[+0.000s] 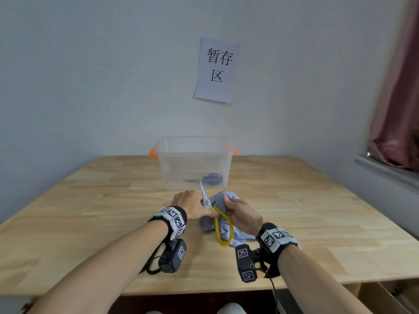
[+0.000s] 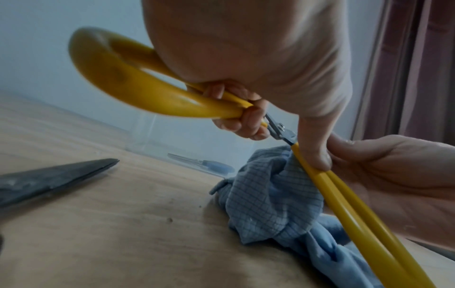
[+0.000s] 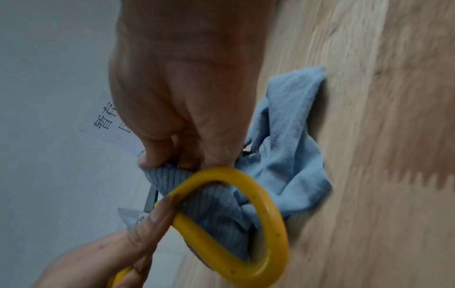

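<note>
Left hand (image 2: 246,58) round scissors (image 2: 138,93) (tips (image 1: 200,183): head view only)

The left wristband (image 1: 174,219) and right wristband (image 1: 277,239) were black with white square-code tags; black tagged camera blocks (image 1: 173,257) and a cable (image 1: 151,267) hung below.

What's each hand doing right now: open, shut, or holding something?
Left hand: closed, gripping the yellow-handled scissors near the pivot.
Right hand: closed, pinching the blue cloth.
</note>
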Motion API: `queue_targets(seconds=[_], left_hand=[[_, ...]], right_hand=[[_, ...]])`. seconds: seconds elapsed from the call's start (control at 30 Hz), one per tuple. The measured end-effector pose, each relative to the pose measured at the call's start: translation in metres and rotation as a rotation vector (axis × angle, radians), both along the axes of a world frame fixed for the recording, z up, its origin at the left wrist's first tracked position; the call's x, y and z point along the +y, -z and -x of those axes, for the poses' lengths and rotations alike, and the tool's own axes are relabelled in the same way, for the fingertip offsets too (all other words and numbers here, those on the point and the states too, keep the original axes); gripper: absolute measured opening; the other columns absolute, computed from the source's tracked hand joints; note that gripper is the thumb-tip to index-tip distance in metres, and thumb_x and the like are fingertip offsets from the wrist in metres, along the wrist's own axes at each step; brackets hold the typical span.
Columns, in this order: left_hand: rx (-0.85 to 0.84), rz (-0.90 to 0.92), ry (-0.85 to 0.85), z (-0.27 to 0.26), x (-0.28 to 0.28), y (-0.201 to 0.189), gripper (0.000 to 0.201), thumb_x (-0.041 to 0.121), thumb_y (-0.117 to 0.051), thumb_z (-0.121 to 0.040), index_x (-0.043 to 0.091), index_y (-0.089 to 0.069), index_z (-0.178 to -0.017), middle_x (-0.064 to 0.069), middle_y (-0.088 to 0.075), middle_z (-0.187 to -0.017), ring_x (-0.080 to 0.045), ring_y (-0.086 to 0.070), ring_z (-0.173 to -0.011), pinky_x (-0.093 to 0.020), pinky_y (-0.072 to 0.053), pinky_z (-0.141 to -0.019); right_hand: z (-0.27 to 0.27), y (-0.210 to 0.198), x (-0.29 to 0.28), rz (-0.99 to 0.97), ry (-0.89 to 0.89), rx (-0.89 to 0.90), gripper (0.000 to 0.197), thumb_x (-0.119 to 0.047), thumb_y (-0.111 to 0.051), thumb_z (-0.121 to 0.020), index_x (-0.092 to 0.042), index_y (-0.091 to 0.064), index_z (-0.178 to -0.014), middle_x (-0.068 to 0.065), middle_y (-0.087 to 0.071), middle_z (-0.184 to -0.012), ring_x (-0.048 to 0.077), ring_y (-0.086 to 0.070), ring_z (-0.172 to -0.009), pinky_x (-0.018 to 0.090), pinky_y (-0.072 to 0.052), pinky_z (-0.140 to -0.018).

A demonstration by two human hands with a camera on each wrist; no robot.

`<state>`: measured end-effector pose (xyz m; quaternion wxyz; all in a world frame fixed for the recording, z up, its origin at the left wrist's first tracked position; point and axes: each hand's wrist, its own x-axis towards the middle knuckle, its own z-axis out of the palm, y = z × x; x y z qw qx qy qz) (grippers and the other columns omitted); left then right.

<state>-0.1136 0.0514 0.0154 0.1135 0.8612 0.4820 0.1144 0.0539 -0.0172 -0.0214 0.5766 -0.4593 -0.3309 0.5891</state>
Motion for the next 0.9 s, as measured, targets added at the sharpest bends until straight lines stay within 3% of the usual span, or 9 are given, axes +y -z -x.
queue_targets(seconds=[0.13,0.27,0.4,0.57,0.7,0.9], left_hand=[[0.004,-0.025,0.005,0.004,-0.007,-0.002,0.065,0.084,-0.068,-0.056,0.023,-0.050,-0.062,0.006,-0.055,-0.063,-0.016,-0.052,-0.060,-0.031,-0.034,-0.056],[0.009,-0.052,0.026,0.003,-0.009,-0.002,0.067,0.088,-0.066,-0.054,0.022,-0.051,-0.061,0.006,-0.055,-0.062,-0.017,-0.054,-0.061,-0.031,-0.036,-0.055],[0.003,-0.083,0.044,-0.001,-0.005,-0.001,0.073,0.089,-0.064,-0.054,0.018,-0.062,-0.069,0.004,-0.061,-0.066,-0.018,-0.060,-0.066,-0.033,-0.044,-0.060],[0.026,-0.145,0.061,-0.006,-0.003,0.000,0.071,0.088,-0.062,-0.058,0.018,-0.062,-0.070,0.005,-0.060,-0.065,-0.016,-0.056,-0.065,-0.032,-0.042,-0.060],[0.047,-0.193,0.062,-0.007,-0.002,0.004,0.063,0.083,-0.063,-0.064,0.021,-0.055,-0.064,0.006,-0.053,-0.063,-0.018,-0.052,-0.065,-0.029,-0.036,-0.060],[0.072,-0.230,0.084,-0.011,0.000,0.005,0.062,0.082,-0.061,-0.068,0.020,-0.060,-0.068,0.004,-0.058,-0.066,-0.020,-0.053,-0.066,-0.031,-0.042,-0.063]], right_hand=[[0.010,-0.002,-0.002,-0.020,0.093,-0.142,0.032,-0.021,-0.046,-0.105,0.007,-0.063,-0.099,0.019,-0.066,-0.083,0.024,-0.066,-0.073,0.032,-0.057,-0.070],[0.017,0.001,0.003,-0.019,0.191,-0.216,0.031,-0.026,-0.060,-0.098,0.001,-0.067,-0.083,0.018,-0.066,-0.076,0.027,-0.064,-0.073,0.043,-0.056,-0.081],[0.017,0.003,0.008,-0.026,0.285,-0.272,0.036,-0.021,-0.063,-0.097,-0.008,-0.057,-0.064,0.003,-0.056,-0.056,0.012,-0.055,-0.049,0.025,-0.051,-0.054],[0.012,0.007,0.014,-0.060,0.337,-0.323,0.032,-0.019,-0.067,-0.094,-0.006,-0.063,-0.065,-0.003,-0.058,-0.050,0.010,-0.056,-0.050,0.021,-0.048,-0.050],[0.012,0.007,0.022,-0.042,0.454,-0.392,0.039,-0.015,-0.071,-0.091,-0.008,-0.058,-0.054,-0.003,-0.054,-0.045,0.008,-0.049,-0.046,0.017,-0.041,-0.043],[0.007,0.007,0.033,0.004,0.544,-0.305,0.039,-0.011,-0.074,-0.087,-0.009,-0.054,-0.053,0.002,-0.046,-0.052,0.016,-0.042,-0.052,0.025,-0.038,-0.050]])
